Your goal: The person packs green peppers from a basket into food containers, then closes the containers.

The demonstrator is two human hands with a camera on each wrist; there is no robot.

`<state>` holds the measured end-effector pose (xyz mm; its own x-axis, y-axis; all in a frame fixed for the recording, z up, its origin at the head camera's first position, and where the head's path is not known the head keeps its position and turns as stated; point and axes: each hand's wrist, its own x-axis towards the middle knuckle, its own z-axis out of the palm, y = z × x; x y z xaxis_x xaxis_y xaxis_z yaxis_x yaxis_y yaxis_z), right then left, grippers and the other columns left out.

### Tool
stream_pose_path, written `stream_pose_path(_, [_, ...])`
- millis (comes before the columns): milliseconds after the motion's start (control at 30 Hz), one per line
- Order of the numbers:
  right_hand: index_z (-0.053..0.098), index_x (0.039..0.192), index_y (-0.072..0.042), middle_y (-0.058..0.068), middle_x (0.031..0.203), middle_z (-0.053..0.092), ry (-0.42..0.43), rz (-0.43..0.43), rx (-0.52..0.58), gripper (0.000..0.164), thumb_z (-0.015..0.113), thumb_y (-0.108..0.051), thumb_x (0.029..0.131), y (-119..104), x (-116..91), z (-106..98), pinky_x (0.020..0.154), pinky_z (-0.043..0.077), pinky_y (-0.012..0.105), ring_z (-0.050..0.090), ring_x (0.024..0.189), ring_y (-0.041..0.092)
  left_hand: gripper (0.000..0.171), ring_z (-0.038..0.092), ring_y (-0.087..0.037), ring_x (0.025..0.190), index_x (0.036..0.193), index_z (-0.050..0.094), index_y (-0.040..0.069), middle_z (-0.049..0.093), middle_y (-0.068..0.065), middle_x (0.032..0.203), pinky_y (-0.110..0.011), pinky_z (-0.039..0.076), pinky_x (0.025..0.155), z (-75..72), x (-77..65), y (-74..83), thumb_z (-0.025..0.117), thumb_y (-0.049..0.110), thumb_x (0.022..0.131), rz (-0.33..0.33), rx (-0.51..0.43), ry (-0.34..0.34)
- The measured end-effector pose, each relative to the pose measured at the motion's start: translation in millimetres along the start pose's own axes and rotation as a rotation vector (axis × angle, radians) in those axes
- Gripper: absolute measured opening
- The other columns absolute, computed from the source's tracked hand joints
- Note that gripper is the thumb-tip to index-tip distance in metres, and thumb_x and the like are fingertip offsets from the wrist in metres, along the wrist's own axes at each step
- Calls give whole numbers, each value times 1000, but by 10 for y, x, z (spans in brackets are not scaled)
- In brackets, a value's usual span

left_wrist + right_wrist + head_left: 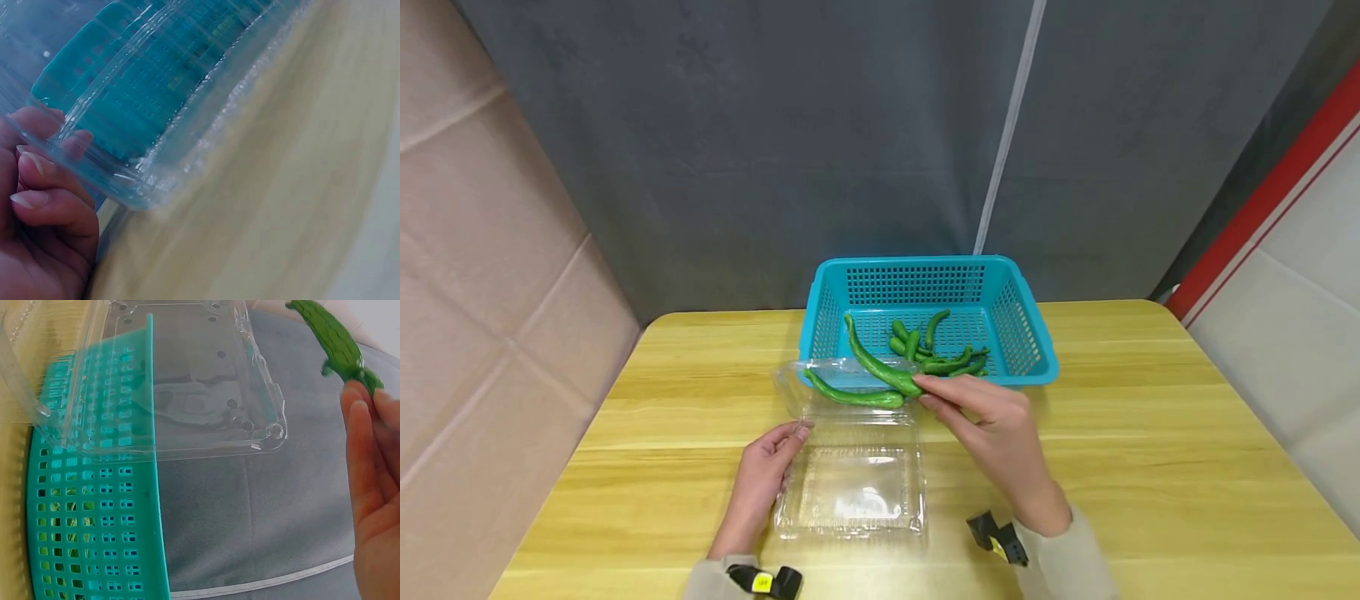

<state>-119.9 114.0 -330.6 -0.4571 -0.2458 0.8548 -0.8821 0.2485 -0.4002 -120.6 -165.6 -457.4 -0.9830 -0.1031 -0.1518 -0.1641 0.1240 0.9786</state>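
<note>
Behind everything we see a dark grey backdrop [812, 150], and before it a pale wooden table [1150, 433] whose width leaves both forearms room. At its far side, near the middle, sits a blue basket [917, 262], its slatted walls keeping a scatter of small green peppers together within reach. On the near side, lined up with the basket's left half, a clear plastic container [861, 492] is unfolded: its base faces up in front of us, and its lid [793, 387] tilts up at the far end, overlapping the basket's near edge in our view, which leaves the base uncovered. The right hand [992, 421] is over the lid's right side, thumb and fingers pinching the near end of a long pepper, likely because an end grip keeps the fingers off its curved length. The left hand [767, 467] grips the container's left edge near the fold, we judge to steady such light plastic. Of the two long peppers, the upper pepper [874, 365] points far and left; the lower pepper [853, 397] meets it close to the right fingertips, and we cannot tell whether it is pinched too. Smallest are the basket peppers [947, 365], lying loosely on its floor.
</note>
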Motion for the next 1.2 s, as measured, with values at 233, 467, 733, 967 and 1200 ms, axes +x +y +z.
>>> stream_pose_path(233, [68, 100, -3, 6, 91, 67, -111, -73, 18, 29, 70, 2, 71, 53, -24, 30, 69, 50, 20, 64, 79, 14, 39, 34, -9, 38, 103, 65, 23, 41, 0, 53, -25, 30, 30, 10, 16, -56, 63, 50, 75, 15, 10, 29])
stream_pose_path(467, [68, 100, -6, 2, 89, 67, -244, -47, 21, 28, 69, 1, 73, 106, -76, 40, 68, 49, 17, 63, 79, 9, 34, 34, -8, 38, 110, 62, 16, 42, 1, 54, -21, 30, 31, -2, 25, -59, 62, 36, 82, -13, -21, 13])
stream_pose_path(733, [68, 101, -8, -1, 92, 67, -332, 12, 14, 28, 69, -1, 74, 195, -149, 68, 68, 48, 15, 62, 82, 7, 34, 33, -8, 37, 108, 63, 19, 40, 1, 51, -24, 30, 30, -4, 21, -45, 63, 40, 81, 9, -14, 7])
stream_pose_path(967, [68, 102, -9, -1, 97, 66, -416, 55, 0, 26, 68, -4, 77, 277, -233, 127, 74, 48, 16, 61, 87, 8, 39, 32, -9, 36, 104, 65, 22, 38, 1, 49, -24, 30, 30, 4, 17, -63, 63, 49, 76, 31, 6, 23])
stream_pose_path(1200, [69, 99, -14, -7, 88, 67, -450, 93, -79, 25, 70, -7, 75, 327, -275, 170, 58, 42, 9, 56, 71, 0, 38, 32, -9, 36, 104, 65, 22, 38, 1, 48, -24, 30, 29, 4, 19, -63, 63, 48, 77, 42, 0, 23])
